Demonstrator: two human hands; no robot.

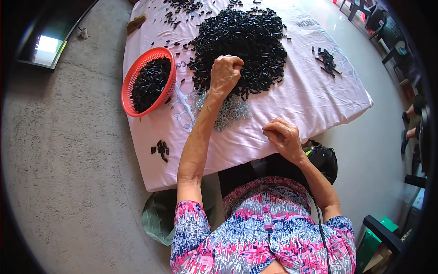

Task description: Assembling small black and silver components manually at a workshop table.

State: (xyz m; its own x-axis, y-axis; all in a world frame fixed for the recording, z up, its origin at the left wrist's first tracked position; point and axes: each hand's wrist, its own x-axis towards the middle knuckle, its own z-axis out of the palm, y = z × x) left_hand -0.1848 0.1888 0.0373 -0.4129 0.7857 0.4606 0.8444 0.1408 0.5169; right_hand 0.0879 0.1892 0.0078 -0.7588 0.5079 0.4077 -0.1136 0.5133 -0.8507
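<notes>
Clock positions are taken from the grey heap as centre.

Item: grey heap of small, silvery parts, dial centre, on the pink cloth.
Item: black heap of short, tube-like pieces, large, twelve to one o'clock.
Item: my left hand, twelve o'clock, over the black heap's near edge; fingers curled in, whether closed on a piece I cannot tell.
Item: my right hand, four o'clock, above the cloth; thumb and fingers drawn toward each other, contents, if any, I cannot tell.
Item: red basket, mesh-walled, tilted, ten o'clock, holding black pieces.
Item: small black cluster, eight o'clock.
Item: loose black group, two o'clock.
</notes>
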